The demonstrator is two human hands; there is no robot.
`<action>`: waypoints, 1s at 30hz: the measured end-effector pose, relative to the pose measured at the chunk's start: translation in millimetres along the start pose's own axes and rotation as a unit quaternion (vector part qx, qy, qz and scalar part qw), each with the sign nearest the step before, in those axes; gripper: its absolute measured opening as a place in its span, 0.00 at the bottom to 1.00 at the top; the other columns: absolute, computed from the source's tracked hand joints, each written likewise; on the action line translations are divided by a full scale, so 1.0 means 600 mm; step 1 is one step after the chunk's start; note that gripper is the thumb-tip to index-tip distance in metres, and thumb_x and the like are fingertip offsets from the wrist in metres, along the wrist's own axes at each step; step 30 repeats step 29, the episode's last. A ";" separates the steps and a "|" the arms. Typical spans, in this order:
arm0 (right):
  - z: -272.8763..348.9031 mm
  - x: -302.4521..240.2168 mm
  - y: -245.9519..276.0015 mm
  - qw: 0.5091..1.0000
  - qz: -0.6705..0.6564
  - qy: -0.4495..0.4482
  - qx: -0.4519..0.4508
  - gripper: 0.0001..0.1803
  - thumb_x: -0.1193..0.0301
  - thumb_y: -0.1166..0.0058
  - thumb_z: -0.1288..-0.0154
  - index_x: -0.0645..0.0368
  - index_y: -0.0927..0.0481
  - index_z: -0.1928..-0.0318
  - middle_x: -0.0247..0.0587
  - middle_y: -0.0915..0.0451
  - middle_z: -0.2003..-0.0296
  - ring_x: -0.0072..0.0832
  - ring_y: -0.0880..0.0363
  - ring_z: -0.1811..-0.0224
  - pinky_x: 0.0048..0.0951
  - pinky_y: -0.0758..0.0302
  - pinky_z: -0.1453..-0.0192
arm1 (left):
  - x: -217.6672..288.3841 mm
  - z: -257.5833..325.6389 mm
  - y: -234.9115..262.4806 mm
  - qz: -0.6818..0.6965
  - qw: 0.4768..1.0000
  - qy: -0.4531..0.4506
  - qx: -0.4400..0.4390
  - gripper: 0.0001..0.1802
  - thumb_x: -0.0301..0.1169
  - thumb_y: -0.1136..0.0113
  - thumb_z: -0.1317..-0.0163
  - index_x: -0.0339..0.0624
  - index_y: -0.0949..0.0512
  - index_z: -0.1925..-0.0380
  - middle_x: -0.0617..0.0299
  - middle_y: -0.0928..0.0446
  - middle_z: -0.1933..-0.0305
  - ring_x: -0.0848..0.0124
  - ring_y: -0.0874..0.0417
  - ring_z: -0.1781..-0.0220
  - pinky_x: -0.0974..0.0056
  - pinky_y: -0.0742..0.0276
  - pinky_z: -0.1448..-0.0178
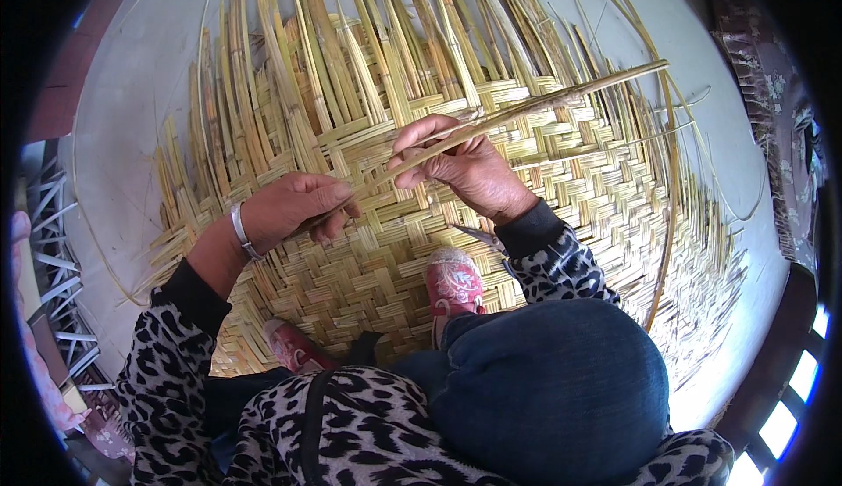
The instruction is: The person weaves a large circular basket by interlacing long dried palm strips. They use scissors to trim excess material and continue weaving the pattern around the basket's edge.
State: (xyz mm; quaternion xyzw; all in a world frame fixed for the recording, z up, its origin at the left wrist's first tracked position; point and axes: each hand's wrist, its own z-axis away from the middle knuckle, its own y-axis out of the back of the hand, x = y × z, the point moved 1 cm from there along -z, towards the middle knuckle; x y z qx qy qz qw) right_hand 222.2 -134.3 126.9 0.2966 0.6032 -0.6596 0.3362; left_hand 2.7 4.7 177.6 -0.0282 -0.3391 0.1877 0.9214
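Above a woven mat (pixel 561 161) of split stalks, my two hands hold a long tan cane strip (pixel 561 96). It slants from lower left to upper right. My left hand (pixel 294 210), with a silvery bracelet at the wrist, pinches the strip's lower end between thumb and fingers. Farther along, my right hand (pixel 474 172) has its thumb and curled fingers closed round the strip. A thinner split piece seems to run beside it at those fingers. Beyond both hands, loose unwoven stalks (pixel 333 65) fan out from the mat's far edge.
A pair of scissors (pixel 478 235) lies on the mat by my right wrist, its handles partly hidden by my sleeve. My pink shoes (pixel 454 280) are on the mat. Long curved strips (pixel 671 179) lie at the right. A metal rack (pixel 66 267) stands far left.
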 end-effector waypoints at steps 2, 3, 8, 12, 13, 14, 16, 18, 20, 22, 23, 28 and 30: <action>-0.004 0.004 0.001 0.997 -0.069 0.027 -0.014 0.12 0.77 0.45 0.33 0.62 0.22 0.49 0.46 0.19 0.52 0.32 0.17 0.51 0.29 0.17 0.52 | 0.007 -0.007 0.003 -0.056 0.998 -0.013 0.030 0.20 0.47 0.42 0.32 0.40 0.18 0.65 0.68 0.22 0.75 0.79 0.24 0.72 0.74 0.29 0.67; -0.005 0.004 0.002 0.993 -0.103 0.046 -0.020 0.13 0.78 0.46 0.32 0.62 0.23 0.48 0.46 0.20 0.51 0.33 0.17 0.49 0.29 0.17 0.50 | 0.006 -0.011 0.007 -0.080 0.995 -0.021 0.062 0.20 0.47 0.42 0.32 0.40 0.18 0.66 0.68 0.22 0.75 0.79 0.24 0.73 0.74 0.29 0.67; 0.020 -0.015 0.032 0.992 -0.087 0.002 0.088 0.16 0.75 0.47 0.31 0.60 0.25 0.43 0.43 0.19 0.53 0.33 0.17 0.50 0.31 0.20 0.46 | -0.018 -0.029 0.032 -0.160 0.963 -0.108 0.188 0.18 0.44 0.38 0.35 0.36 0.19 0.68 0.65 0.23 0.76 0.78 0.25 0.74 0.69 0.29 0.70; 0.021 -0.021 0.079 0.973 -0.094 0.043 0.204 0.11 0.72 0.49 0.28 0.60 0.23 0.48 0.41 0.17 0.59 0.29 0.17 0.58 0.30 0.20 0.51 | -0.038 -0.028 0.055 -0.362 0.876 -0.163 0.274 0.16 0.39 0.37 0.37 0.35 0.22 0.68 0.58 0.25 0.76 0.69 0.24 0.74 0.63 0.29 0.67; 0.022 -0.021 0.088 0.974 -0.099 0.058 0.197 0.09 0.73 0.49 0.28 0.60 0.22 0.51 0.41 0.17 0.60 0.29 0.17 0.58 0.30 0.20 0.52 | -0.044 -0.025 0.055 -0.388 0.855 -0.185 0.289 0.15 0.38 0.37 0.37 0.35 0.22 0.68 0.56 0.26 0.76 0.67 0.24 0.74 0.62 0.29 0.66; 0.023 -0.020 0.096 0.967 -0.095 0.048 0.230 0.07 0.73 0.49 0.28 0.59 0.22 0.53 0.41 0.17 0.61 0.29 0.17 0.59 0.30 0.20 0.53 | -0.047 -0.024 0.058 -0.409 0.833 -0.218 0.303 0.14 0.37 0.37 0.37 0.35 0.23 0.68 0.55 0.27 0.76 0.65 0.25 0.74 0.60 0.29 0.66; 0.025 -0.018 0.105 0.968 -0.117 0.067 0.212 0.05 0.73 0.50 0.27 0.58 0.22 0.56 0.41 0.17 0.61 0.29 0.17 0.60 0.30 0.20 0.54 | -0.051 -0.028 0.063 -0.418 0.837 -0.200 0.291 0.14 0.36 0.38 0.36 0.34 0.23 0.68 0.55 0.28 0.75 0.62 0.27 0.73 0.61 0.30 0.65; 0.024 -0.018 0.107 0.966 -0.124 0.074 0.213 0.04 0.73 0.49 0.27 0.56 0.22 0.58 0.41 0.17 0.62 0.28 0.17 0.61 0.29 0.20 0.54 | -0.052 -0.025 0.060 -0.397 0.854 -0.171 0.288 0.14 0.37 0.38 0.36 0.34 0.23 0.67 0.55 0.27 0.75 0.65 0.27 0.74 0.62 0.30 0.65; 0.021 -0.019 0.105 0.965 -0.121 0.082 0.218 0.03 0.73 0.49 0.28 0.56 0.22 0.59 0.41 0.17 0.62 0.28 0.17 0.61 0.29 0.20 0.55 | -0.047 -0.026 0.048 -0.367 0.875 -0.171 0.267 0.14 0.37 0.39 0.35 0.34 0.22 0.65 0.56 0.26 0.75 0.68 0.26 0.74 0.64 0.29 0.66; 0.021 -0.022 0.096 0.972 -0.097 0.086 0.196 0.03 0.73 0.49 0.28 0.55 0.22 0.59 0.41 0.16 0.62 0.27 0.17 0.62 0.28 0.20 0.55 | -0.035 -0.029 0.033 -0.339 0.892 -0.162 0.252 0.15 0.38 0.39 0.35 0.34 0.21 0.64 0.58 0.25 0.75 0.72 0.26 0.74 0.65 0.29 0.66; 0.021 -0.023 0.089 0.975 -0.085 0.087 0.188 0.02 0.73 0.48 0.28 0.55 0.22 0.59 0.41 0.16 0.62 0.26 0.17 0.62 0.28 0.20 0.55 | -0.028 -0.030 0.024 -0.328 0.898 -0.156 0.247 0.15 0.38 0.39 0.35 0.34 0.21 0.63 0.58 0.25 0.75 0.73 0.25 0.74 0.66 0.29 0.67; 0.018 -0.020 0.053 0.986 -0.037 0.048 0.157 0.12 0.74 0.46 0.30 0.57 0.24 0.48 0.40 0.16 0.59 0.25 0.17 0.62 0.27 0.19 0.53 | 0.010 -0.035 -0.015 -0.211 0.939 -0.161 0.218 0.14 0.39 0.38 0.34 0.37 0.19 0.62 0.64 0.23 0.74 0.76 0.22 0.71 0.67 0.25 0.63; 0.018 -0.023 0.049 0.988 -0.037 0.042 0.146 0.15 0.74 0.46 0.31 0.58 0.25 0.44 0.40 0.16 0.59 0.26 0.17 0.61 0.28 0.19 0.52 | 0.017 -0.035 -0.021 -0.171 0.951 -0.153 0.208 0.13 0.39 0.39 0.33 0.39 0.18 0.61 0.66 0.22 0.74 0.76 0.20 0.69 0.66 0.22 0.61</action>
